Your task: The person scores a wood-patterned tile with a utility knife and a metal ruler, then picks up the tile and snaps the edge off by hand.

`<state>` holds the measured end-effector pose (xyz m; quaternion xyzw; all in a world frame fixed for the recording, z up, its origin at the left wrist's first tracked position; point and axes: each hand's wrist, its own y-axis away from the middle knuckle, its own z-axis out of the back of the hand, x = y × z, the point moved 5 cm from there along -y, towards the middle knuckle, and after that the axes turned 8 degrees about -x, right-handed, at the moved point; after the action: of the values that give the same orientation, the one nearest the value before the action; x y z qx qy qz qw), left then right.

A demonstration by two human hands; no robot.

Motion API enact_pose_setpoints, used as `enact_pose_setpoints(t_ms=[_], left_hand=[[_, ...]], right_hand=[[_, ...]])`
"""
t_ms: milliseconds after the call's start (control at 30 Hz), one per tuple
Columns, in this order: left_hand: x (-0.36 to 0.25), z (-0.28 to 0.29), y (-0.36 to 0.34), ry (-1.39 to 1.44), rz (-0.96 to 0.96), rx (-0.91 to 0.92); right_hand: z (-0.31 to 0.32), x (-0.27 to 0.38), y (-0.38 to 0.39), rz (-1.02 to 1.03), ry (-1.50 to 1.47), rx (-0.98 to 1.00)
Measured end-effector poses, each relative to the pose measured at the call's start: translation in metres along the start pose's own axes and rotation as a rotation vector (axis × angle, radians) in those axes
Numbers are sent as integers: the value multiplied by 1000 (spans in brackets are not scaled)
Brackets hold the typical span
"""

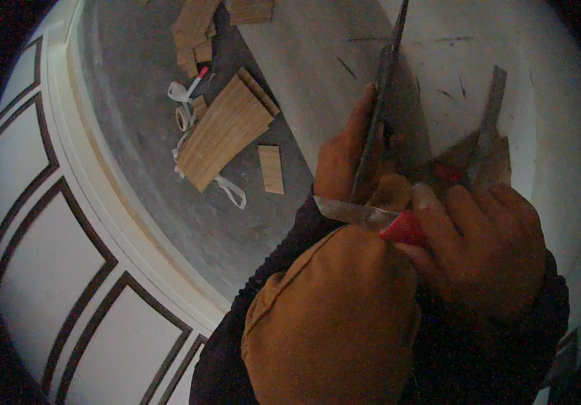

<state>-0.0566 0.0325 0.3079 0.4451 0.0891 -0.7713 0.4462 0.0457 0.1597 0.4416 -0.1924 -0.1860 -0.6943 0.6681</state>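
My left hand (342, 162) is wrapped round a long thin board (380, 101), which stands on edge and shows a dark narrow side. In my right hand (483, 236) is a knife (405, 229) with a red handle, its pale blade pointing left, close to the board's lower end and my left wrist. Fingers of the left hand behind the board are partly hidden. Beneath both hands a brown-clothed knee (331, 304) covers much of the lower middle.
Wood-look planks (226, 131) lie on the grey floor (135, 101), with a small offcut (271, 169), white strips (233, 192) and a tape roll (182, 119) around them. A grey flat bar (490, 111) rests on the pale surface at right. Panelled white wall (54, 270) bounds the left.
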Motion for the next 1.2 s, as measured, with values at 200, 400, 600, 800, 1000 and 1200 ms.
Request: enact_pose_setpoints(t_ms=[200,400,600,800,1000,1200], left_hand=[[6,-2,2,-69,66,76],[10,-5,1,-59,16,37],[13,-4,0,-19,8,53],[8,-2,-1,-49,-11,27],[3,-4,-1,53,-16,17],[-3,-1,-3,82,-49,-13]], right_hand=[[5,3,-2,-25,20,-55],[11,6,-6,-74,22,-75],[9,8,-7,-58,83,-20],[2,7,-2,-36,93,-142],[13,1,-12,-223,99,-91],[20,-2,-13,-195,42,-39]])
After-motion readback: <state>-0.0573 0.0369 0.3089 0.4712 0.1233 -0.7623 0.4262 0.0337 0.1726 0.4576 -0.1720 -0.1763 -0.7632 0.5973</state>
